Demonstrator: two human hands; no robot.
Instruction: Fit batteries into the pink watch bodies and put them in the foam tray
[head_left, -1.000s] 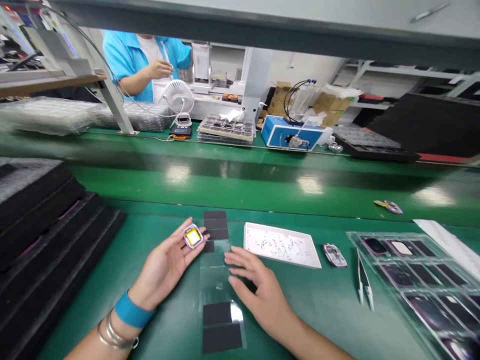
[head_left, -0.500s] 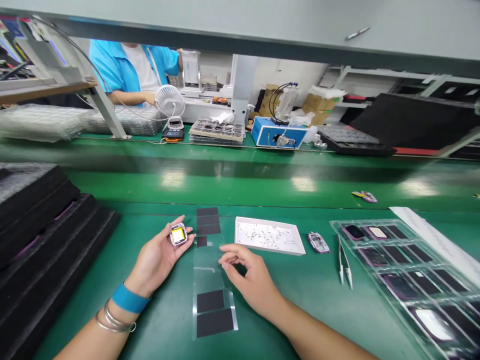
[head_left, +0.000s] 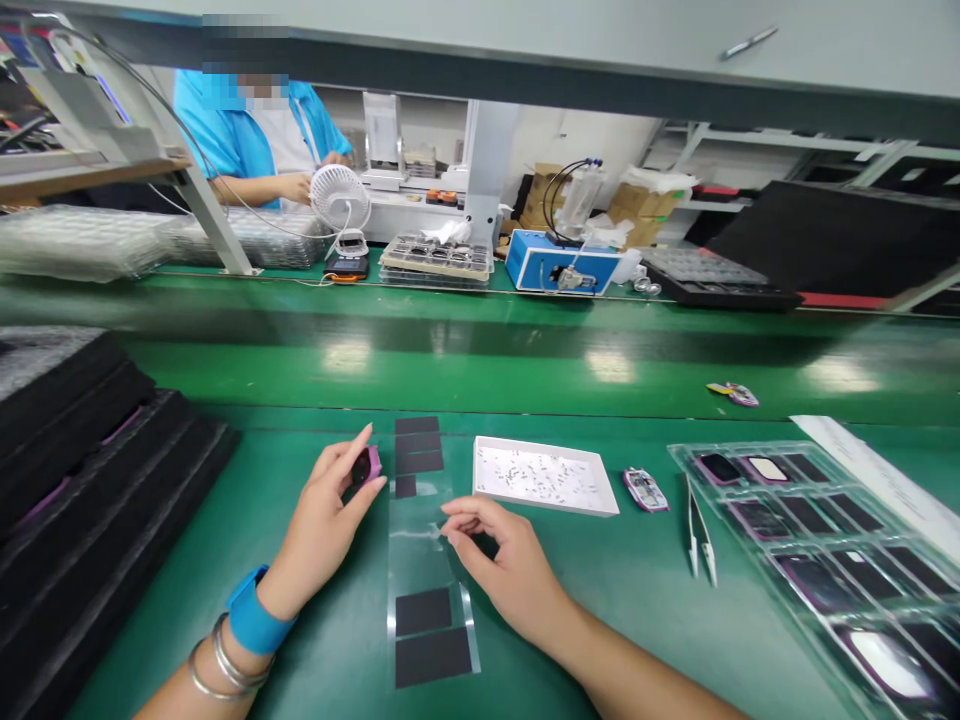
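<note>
My left hand (head_left: 328, 505) is closed around a small purple-framed device (head_left: 366, 466) with a dark face, held on edge between thumb and fingers, left of a clear film strip. Black rectangular pieces (head_left: 424, 610) stick to both ends of the clear film strip (head_left: 412, 545), which lies flat on the bench. Over the strip's right edge, my right hand (head_left: 495, 555) has thumb and fingers pinched together; whatever sits at the tips is too small to make out. To its upper right stands a shallow white box (head_left: 544, 475) with many tiny dark parts.
An open purple device (head_left: 645, 490) and white-tipped tweezers (head_left: 701, 545) lie to the right. A clear compartment tray (head_left: 810, 545) holds devices and black pieces. Black foam trays (head_left: 90, 520) are stacked at left. Across the bench are a white fan (head_left: 341, 196) and a co-worker (head_left: 262, 140).
My left hand has turned over, so the device now shows its dark face and purple edge instead of its yellow and white inside. My right hand has barely moved.
</note>
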